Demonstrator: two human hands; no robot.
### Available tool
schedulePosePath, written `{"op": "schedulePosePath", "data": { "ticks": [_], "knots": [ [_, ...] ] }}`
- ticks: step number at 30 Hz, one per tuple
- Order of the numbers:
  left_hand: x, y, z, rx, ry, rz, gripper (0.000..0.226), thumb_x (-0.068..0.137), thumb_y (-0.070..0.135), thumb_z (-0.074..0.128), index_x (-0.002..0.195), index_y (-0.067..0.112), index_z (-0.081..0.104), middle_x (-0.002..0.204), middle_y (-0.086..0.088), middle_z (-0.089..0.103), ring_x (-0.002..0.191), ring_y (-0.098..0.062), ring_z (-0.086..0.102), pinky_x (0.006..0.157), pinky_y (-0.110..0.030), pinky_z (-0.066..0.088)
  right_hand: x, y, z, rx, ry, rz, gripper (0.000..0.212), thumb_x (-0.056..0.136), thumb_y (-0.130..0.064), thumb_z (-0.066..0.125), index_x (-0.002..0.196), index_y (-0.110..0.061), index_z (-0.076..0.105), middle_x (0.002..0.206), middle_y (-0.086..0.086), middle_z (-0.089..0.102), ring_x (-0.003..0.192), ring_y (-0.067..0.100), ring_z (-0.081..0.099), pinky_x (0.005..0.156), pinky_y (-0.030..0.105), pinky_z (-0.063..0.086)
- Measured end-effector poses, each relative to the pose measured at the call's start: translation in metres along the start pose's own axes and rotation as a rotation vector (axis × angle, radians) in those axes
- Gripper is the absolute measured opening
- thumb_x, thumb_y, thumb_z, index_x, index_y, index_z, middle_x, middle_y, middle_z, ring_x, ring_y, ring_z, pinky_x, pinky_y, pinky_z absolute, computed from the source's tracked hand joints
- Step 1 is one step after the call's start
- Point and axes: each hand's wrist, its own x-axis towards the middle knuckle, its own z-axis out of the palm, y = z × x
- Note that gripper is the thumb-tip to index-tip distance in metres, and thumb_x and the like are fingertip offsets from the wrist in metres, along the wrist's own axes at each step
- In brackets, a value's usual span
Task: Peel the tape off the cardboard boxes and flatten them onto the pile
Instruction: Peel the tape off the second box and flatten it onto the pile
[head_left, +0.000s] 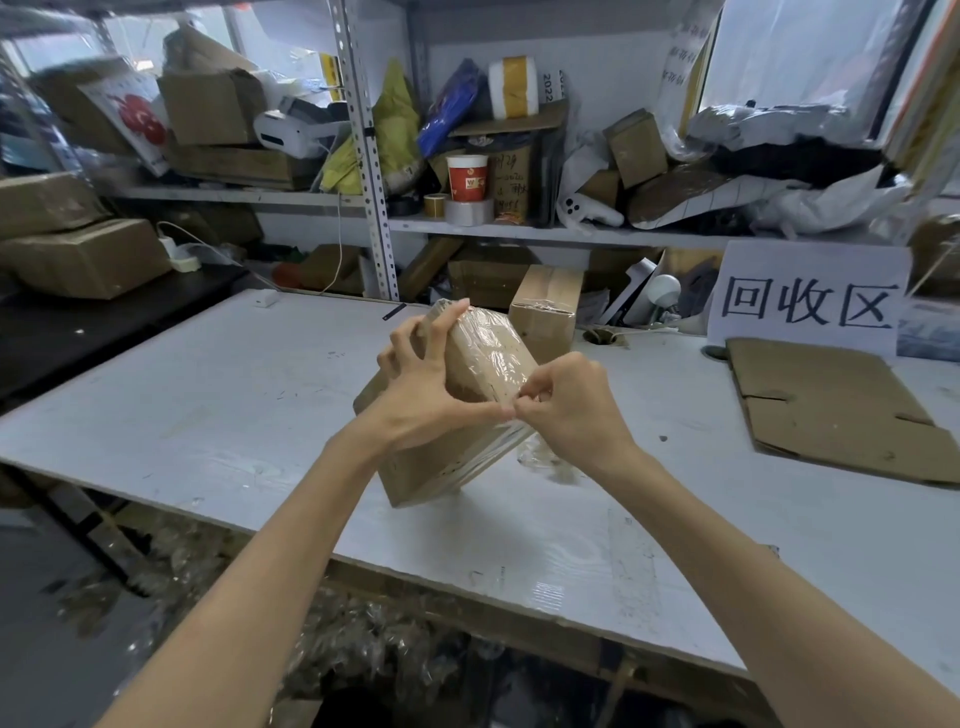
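Box (441, 462) stands tilted on its corner on the bench (208, 415). Left grip (421, 395) clasps its top; right grip (566, 410) pinches what's probably a tape (498, 358) end. We risk tearing the tape short if pulled steeply, or the box skidding.

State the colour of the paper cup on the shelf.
Red paper cup with a white top band; head view shows it.

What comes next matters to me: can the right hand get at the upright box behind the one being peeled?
Probably yes, once freed. The right hand now pinches tape on the held box; the upright box stands just beyond on the table, with nothing between but the held box's corner.
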Motion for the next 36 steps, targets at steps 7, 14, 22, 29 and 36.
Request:
{"op": "schedulePosePath", "data": {
  "ticks": [7, 14, 22, 29, 36],
  "knots": [
    [-0.005, -0.008, -0.007, 0.112, -0.031, 0.048, 0.146, 0.034, 0.067, 0.087, 0.14, 0.064, -0.014, 0.138, 0.017, 0.004, 0.132, -0.025, 0.011, 0.11, -0.053, 0.03, -0.002, 0.006, -0.001, 0.086, -0.006, -0.019, 0.021, 0.076, -0.032, 0.079, 0.076, -0.011, 0.077, 0.055, -0.001, 0.062, 0.046, 0.004, 0.045, 0.047, 0.019, 0.038],
    [-0.011, -0.008, 0.001, 0.153, 0.113, 0.075, 0.139, 0.036, 0.071, 0.079, 0.144, 0.058, -0.007, 0.137, 0.008, 0.01, 0.126, -0.023, 0.016, 0.104, -0.055, 0.039, -0.005, 0.01, 0.004, -0.033, 0.071, -0.119, 0.013, 0.086, -0.01, 0.066, 0.075, -0.007, 0.071, 0.059, -0.006, 0.053, 0.051, 0.003, 0.044, 0.051, 0.013, 0.032],
    [-0.012, -0.003, 0.007, 0.171, 0.166, 0.107, 0.132, 0.039, 0.066, 0.077, 0.146, 0.053, 0.002, 0.139, 0.003, 0.012, 0.122, -0.027, 0.021, 0.101, -0.055, 0.044, -0.012, 0.021, 0.023, 0.446, 0.227, 0.231, 0.014, 0.087, -0.007, 0.057, 0.076, 0.003, 0.059, 0.073, 0.024, 0.059, 0.058, 0.019, 0.052, 0.051, 0.025, 0.044],
    [-0.015, 0.002, 0.011, 0.211, 0.16, 0.135, 0.132, 0.037, 0.069, 0.074, 0.142, 0.055, -0.004, 0.139, -0.001, 0.012, 0.121, -0.023, 0.019, 0.103, -0.055, 0.04, -0.005, 0.021, 0.014, 0.461, 0.238, 0.237, 0.034, 0.077, -0.041, 0.076, 0.095, -0.019, 0.056, 0.088, -0.006, 0.059, 0.081, 0.007, 0.059, 0.059, 0.014, 0.048],
    [-0.012, -0.018, -0.001, 0.069, 0.258, -0.063, 0.136, 0.033, 0.078, 0.073, 0.145, 0.051, 0.001, 0.133, 0.003, 0.015, 0.122, -0.031, 0.024, 0.102, -0.059, 0.039, -0.005, 0.046, 0.0, 0.299, 0.213, 0.351, 0.016, 0.094, -0.008, 0.049, 0.079, -0.008, 0.055, 0.086, 0.016, 0.064, 0.069, 0.018, 0.067, 0.063, 0.031, 0.059]
  ]
}}
